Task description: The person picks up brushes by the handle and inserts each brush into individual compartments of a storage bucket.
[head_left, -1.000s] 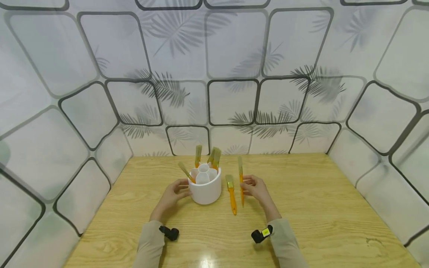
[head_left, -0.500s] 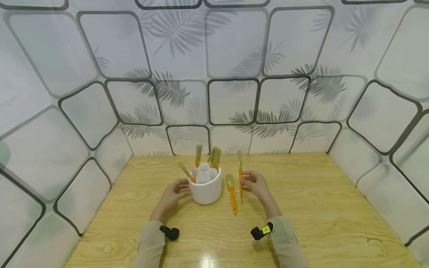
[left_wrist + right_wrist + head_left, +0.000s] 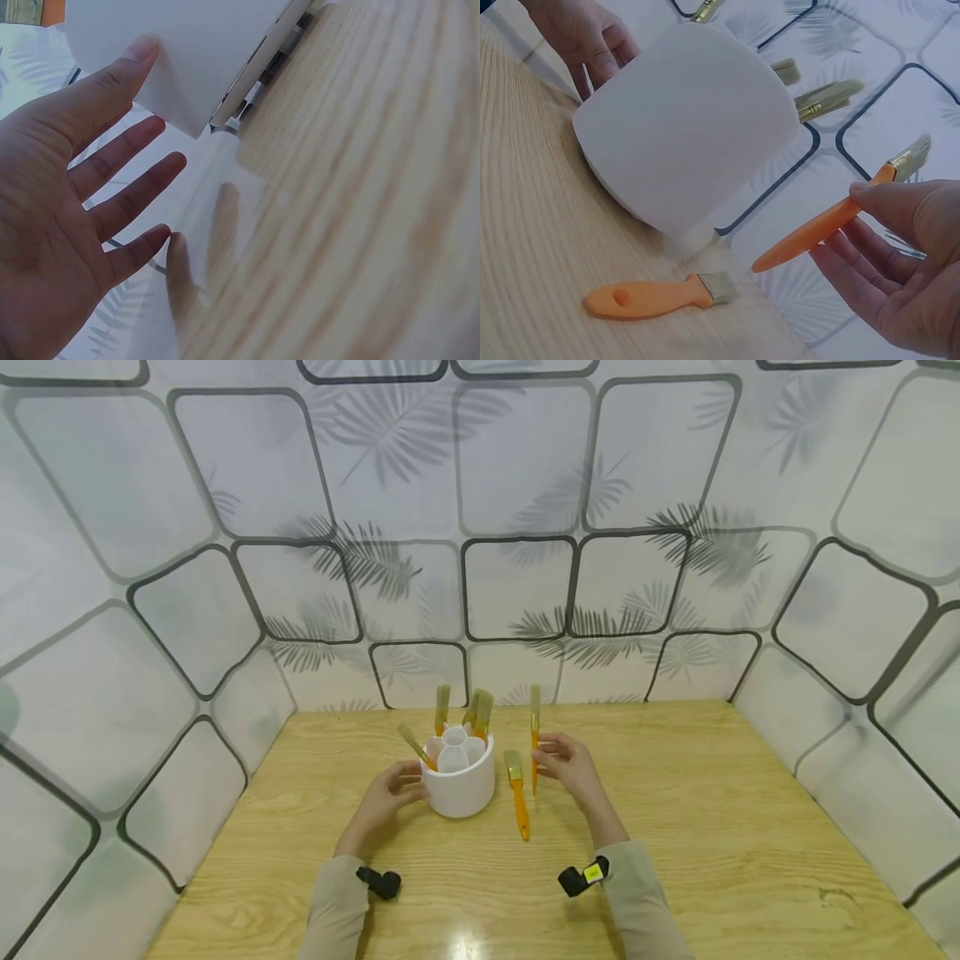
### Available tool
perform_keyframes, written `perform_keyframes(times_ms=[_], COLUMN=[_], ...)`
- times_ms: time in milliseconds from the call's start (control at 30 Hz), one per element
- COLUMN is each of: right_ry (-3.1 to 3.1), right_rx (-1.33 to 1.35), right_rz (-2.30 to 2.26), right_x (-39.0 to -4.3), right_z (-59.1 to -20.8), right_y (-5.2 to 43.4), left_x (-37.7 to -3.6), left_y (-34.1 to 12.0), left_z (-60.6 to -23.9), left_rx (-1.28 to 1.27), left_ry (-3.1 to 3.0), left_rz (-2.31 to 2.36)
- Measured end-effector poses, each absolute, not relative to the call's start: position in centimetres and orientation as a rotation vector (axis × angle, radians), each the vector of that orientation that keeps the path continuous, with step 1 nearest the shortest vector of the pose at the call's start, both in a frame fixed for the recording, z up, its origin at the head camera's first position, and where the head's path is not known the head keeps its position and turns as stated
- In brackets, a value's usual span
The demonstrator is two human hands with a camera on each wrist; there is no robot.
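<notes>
A white round brush holder (image 3: 459, 793) stands upright on the table, its top divided by rounded inner cups. Several paintbrushes lean in it, bristles up, one brush (image 3: 415, 744) tilting out to the left. My left hand (image 3: 386, 793) rests against the holder's left side; in the left wrist view the thumb (image 3: 139, 51) touches the white wall and the other fingers are spread. My right hand (image 3: 567, 766) pinches an orange-handled paintbrush (image 3: 817, 225) between thumb and fingers, bristles up, off the table. Another orange-handled brush (image 3: 521, 802) lies flat between holder and right hand.
A light wood-grain table (image 3: 712, 827) spreads beneath everything. Patterned white walls (image 3: 517, 593) enclose its back and sides. Black wrist cameras (image 3: 576, 881) sit at both cuffs.
My right hand has moved slightly up and left, lifting the paintbrush, which stands higher and more upright. The left hand, the holder and the lying brush have stayed put.
</notes>
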State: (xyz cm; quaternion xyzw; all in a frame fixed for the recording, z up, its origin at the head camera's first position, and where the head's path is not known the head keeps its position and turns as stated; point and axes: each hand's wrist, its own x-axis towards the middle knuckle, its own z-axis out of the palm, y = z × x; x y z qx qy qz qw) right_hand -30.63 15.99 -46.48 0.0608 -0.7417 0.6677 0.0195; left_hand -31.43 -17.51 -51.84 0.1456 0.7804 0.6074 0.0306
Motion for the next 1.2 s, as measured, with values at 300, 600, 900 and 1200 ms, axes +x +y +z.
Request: perform_keyframes(times_ms=[300, 600, 900, 1200], right_ry=[-2.217, -2.253, -2.214, -2.183], right_rx=[0.267, 0.315, 0.367, 0.408], right_rz=[2.089, 2.056, 2.024, 2.04], right_x=[-30.5, -29.5, -30.4, -30.2], right_z=[-45.3, -42.7, -42.5, -41.9], right_y=[14.9, 14.0, 13.6, 13.0], left_x=[-31.4, -31.5, -30.9, -31.3], left_y=[-17.5, -17.5, -17.4, -17.6], left_z=[-51.8, -51.9, -50.8, -51.7], left_rx=[0.444, 0.451, 0.415, 0.476], left_ry=[2.449, 2.438, 2.379, 2.429], left_rz=[1.843, 1.851, 1.886, 1.85])
